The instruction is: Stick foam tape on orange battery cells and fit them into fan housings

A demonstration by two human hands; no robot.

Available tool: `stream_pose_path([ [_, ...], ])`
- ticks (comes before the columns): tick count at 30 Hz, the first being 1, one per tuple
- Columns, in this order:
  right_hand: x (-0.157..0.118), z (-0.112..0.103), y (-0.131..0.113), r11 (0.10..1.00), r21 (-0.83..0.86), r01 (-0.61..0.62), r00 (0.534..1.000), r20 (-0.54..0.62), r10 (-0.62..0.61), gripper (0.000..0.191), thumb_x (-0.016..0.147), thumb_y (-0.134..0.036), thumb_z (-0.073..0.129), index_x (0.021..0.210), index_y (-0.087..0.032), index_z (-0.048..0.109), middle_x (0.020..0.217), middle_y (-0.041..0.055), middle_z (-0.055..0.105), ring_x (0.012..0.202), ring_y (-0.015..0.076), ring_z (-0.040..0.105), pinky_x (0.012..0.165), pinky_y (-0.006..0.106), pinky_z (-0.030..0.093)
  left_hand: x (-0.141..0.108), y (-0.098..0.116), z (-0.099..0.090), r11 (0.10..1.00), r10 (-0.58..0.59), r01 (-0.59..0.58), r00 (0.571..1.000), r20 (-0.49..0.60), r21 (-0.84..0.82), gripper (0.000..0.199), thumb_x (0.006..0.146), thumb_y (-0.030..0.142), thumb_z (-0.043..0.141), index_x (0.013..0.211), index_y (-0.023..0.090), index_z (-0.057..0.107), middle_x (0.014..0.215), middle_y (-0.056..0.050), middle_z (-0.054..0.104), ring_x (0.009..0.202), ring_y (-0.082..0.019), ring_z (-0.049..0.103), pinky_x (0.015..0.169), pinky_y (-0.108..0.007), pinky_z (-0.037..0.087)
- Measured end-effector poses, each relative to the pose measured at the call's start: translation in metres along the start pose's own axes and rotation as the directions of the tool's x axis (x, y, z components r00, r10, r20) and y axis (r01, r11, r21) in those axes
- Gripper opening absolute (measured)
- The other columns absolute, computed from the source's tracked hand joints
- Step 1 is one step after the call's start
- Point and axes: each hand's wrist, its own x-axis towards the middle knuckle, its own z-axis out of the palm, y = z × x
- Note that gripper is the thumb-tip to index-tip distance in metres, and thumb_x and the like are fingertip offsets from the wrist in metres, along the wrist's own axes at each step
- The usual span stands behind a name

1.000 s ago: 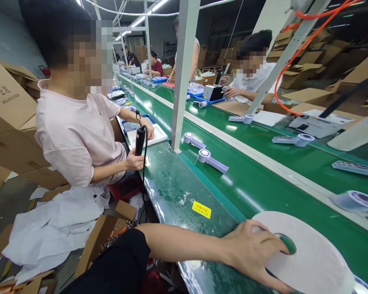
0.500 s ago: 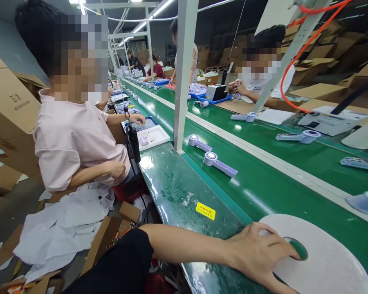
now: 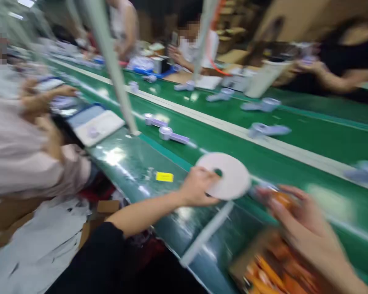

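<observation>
My left hand grips a flat white roll, fingers at its centre hole and thumb at its near edge. The roll is over the near side of the green belt. My right hand, smeared by motion, is closed around a small orange object whose kind I cannot make out. Below that hand is a cardboard box with several orange cylinder-like pieces in it. Two lilac handheld fans lie on the belt beyond the roll.
More lilac fans lie along the green belt. A metal post rises at the bench edge, near a white tray. A yellow label is on the bench. A co-worker sits at left; others work across.
The view has swung right and is blurred. My right hand and the box of orange pieces have come into view. My left hand still holds the white roll.
</observation>
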Motion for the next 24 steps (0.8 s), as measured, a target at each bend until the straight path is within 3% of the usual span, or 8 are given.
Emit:
stream_pose_path([
  [3,-0.014,-0.008,0.005,0.994,0.031,-0.106,0.993,-0.05,0.108,0.042,0.095,-0.06,0.081,0.121,-0.031,0.066,0.127,0.0116,0.08,0.109,0.0282,0.079,0.1,0.053,0.065,0.001,-0.007,-0.003,1.0,-0.026,0.025,0.995,-0.096,-0.01,0.065,0.085,0.043,0.086,0.142,0.016,0.069,0.139,-0.013,0.073,0.137,-0.038,0.051,0.123,-0.058,0.04],
  [5,-0.011,-0.009,0.008,0.984,0.091,-0.155,0.986,-0.045,0.159,0.048,0.09,-0.058,0.086,0.122,-0.03,0.065,0.13,0.0097,0.079,0.11,0.0276,0.08,0.105,0.053,0.064,0.003,-0.015,0.0,1.0,0.015,-0.017,0.989,-0.149,-0.008,0.06,0.087,0.041,0.086,0.14,0.017,0.07,0.136,-0.013,0.074,0.136,-0.039,0.048,0.121,-0.058,0.041],
  [11,-0.009,-0.001,0.01,0.958,0.172,-0.23,0.971,-0.018,0.237,0.059,0.08,-0.056,0.094,0.121,-0.029,0.061,0.129,0.0084,0.079,0.112,0.0268,0.08,0.104,0.047,0.067,-0.001,-0.01,0.001,0.993,0.111,-0.099,0.975,-0.192,0.069,0.053,0.087,0.038,0.086,0.136,0.02,0.072,0.129,-0.012,0.075,0.131,-0.038,0.048,0.115,-0.054,0.044],
  [16,-0.009,0.009,0.012,0.945,0.178,-0.275,0.961,0.054,0.27,0.06,0.081,-0.057,0.092,0.122,-0.028,0.06,0.101,0.0034,0.082,0.095,0.024,0.081,0.093,0.042,0.068,-0.004,-0.004,-0.002,0.994,0.089,-0.072,0.973,-0.215,0.084,0.05,0.092,0.042,0.083,0.137,0.023,0.073,0.13,-0.009,0.076,0.119,-0.035,0.053,0.111,-0.052,0.044],
  [22,-0.011,0.005,0.007,0.933,0.192,-0.303,0.951,-0.001,0.309,0.067,0.075,-0.061,0.096,0.123,-0.029,0.06,0.105,0.0049,0.082,0.094,0.025,0.08,0.089,0.041,0.068,-0.001,-0.006,0.0,0.998,0.045,-0.039,0.991,-0.126,0.05,0.056,0.09,0.042,0.085,0.143,0.027,0.073,0.134,-0.008,0.076,0.119,-0.036,0.052,0.114,-0.055,0.04],
  [24,-0.014,0.003,0.004,0.937,0.154,-0.314,0.948,-0.006,0.319,0.068,0.074,-0.064,0.096,0.121,-0.028,0.062,0.102,0.0054,0.082,0.088,0.0254,0.08,0.082,0.04,0.069,-0.001,-0.001,0.0,0.999,0.009,-0.005,0.998,-0.065,0.051,0.061,0.089,0.044,0.086,0.145,0.028,0.072,0.139,-0.008,0.074,0.122,-0.036,0.053,0.117,-0.055,0.037],
])
